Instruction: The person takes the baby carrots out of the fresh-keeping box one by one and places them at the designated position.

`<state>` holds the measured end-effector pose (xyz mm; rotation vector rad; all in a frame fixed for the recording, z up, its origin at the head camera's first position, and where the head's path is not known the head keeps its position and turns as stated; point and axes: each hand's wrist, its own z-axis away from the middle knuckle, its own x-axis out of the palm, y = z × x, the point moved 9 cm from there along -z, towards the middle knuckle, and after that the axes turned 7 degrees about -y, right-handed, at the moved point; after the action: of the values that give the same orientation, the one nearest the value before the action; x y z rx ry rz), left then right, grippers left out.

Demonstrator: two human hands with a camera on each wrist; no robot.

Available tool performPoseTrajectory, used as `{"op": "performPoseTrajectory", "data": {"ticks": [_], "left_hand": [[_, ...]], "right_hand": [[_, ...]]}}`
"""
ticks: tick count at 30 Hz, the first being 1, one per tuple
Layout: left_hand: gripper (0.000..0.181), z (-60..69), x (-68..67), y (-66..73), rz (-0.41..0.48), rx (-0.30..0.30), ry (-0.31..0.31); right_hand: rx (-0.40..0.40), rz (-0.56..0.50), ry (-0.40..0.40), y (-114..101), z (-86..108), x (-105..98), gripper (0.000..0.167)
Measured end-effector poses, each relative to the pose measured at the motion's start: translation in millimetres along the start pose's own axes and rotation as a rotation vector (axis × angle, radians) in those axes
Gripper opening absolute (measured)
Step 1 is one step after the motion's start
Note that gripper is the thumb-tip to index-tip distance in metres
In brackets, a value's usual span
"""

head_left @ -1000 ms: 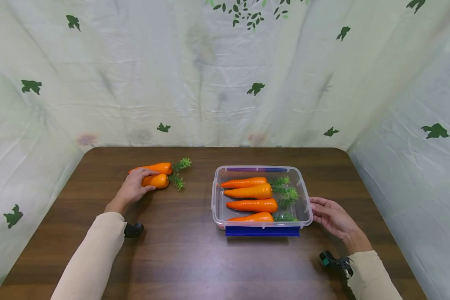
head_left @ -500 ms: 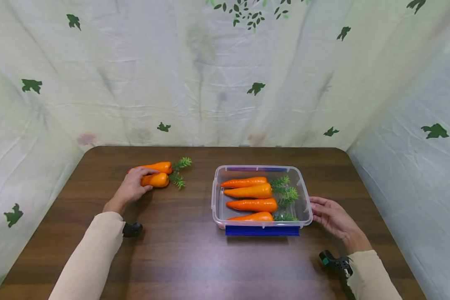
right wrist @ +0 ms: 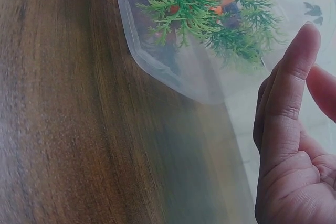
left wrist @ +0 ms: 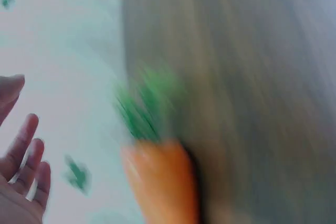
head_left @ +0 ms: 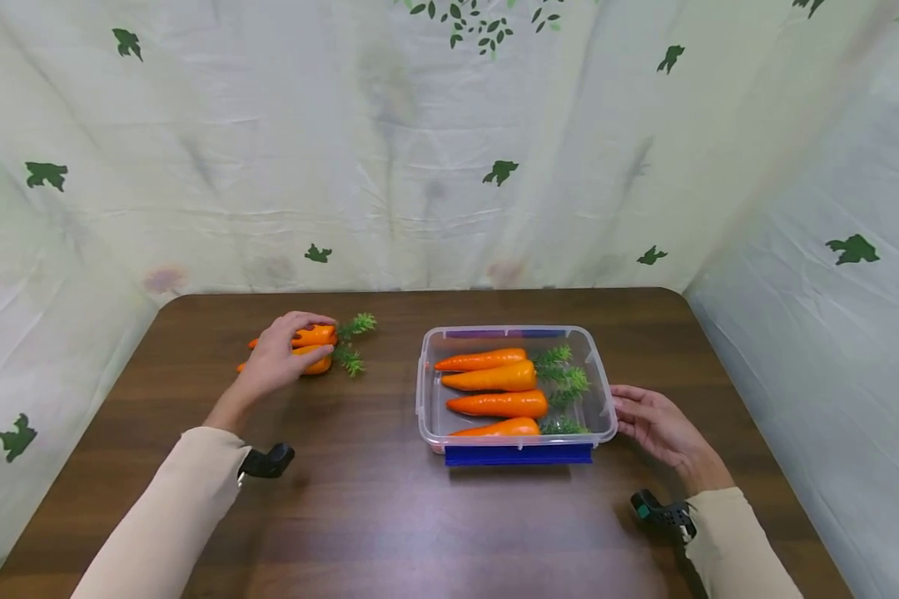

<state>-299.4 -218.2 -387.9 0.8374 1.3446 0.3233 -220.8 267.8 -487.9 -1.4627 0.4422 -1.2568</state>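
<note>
Two orange toy carrots with green tops, an upper one point(head_left: 318, 335) and a lower one point(head_left: 320, 364), lie side by side on the table's left. My left hand point(head_left: 273, 358) is over them, thumb and fingers spread and partly hiding both. In the left wrist view the hand point(left wrist: 23, 166) appears apart from a blurred carrot point(left wrist: 163, 182). A clear container point(head_left: 419, 391) holds several carrots point(head_left: 498, 404), their tops toward its right. At its right wall, my right hand point(head_left: 663, 428) has its fingertips against or very near the side; in the right wrist view its fingers point(right wrist: 286, 98) are extended.
A blue latch flap point(head_left: 519, 455) hangs along the container's front. The brown wooden table point(head_left: 389, 532) reaches back to a pale cloth backdrop point(head_left: 389, 166) with green leaf shapes. Cloth also hangs on both sides.
My left hand has let go of the lower carrot and moved up and right over the pair, its fingers wider apart. The head view has shifted slightly; my right hand stays by the container.
</note>
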Motion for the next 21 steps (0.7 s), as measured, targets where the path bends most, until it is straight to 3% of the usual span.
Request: {"op": "performPoseTrajectory", "data": {"ticks": [5, 7, 14, 18, 21], "left_hand": [[0.033, -17.8, 24.4, 57.2, 0.303, 0.011, -0.091], [0.032, -26.1, 36.4, 78.6, 0.368, 0.028, -0.132], [0.029, -54.2, 80.8, 135.1, 0.363, 0.105, -0.265], [0.027, -71.5, 109.8, 158.0, 0.323, 0.137, -0.327], [0.029, -82.2, 137.1, 170.1, 0.277, 0.132, -0.410]], "right_hand": [[0.004, -0.026, 0.000, 0, -0.1, 2, 0.028], [0.008, -0.021, 0.007, 1, -1.2, 2, 0.027], [0.022, -0.037, 0.000, 5, -5.1, 7, 0.027], [0.008, -0.042, -0.026, 3, -3.9, 8, 0.029], [-0.008, -0.036, -0.031, 0, -0.9, 6, 0.030]]}}
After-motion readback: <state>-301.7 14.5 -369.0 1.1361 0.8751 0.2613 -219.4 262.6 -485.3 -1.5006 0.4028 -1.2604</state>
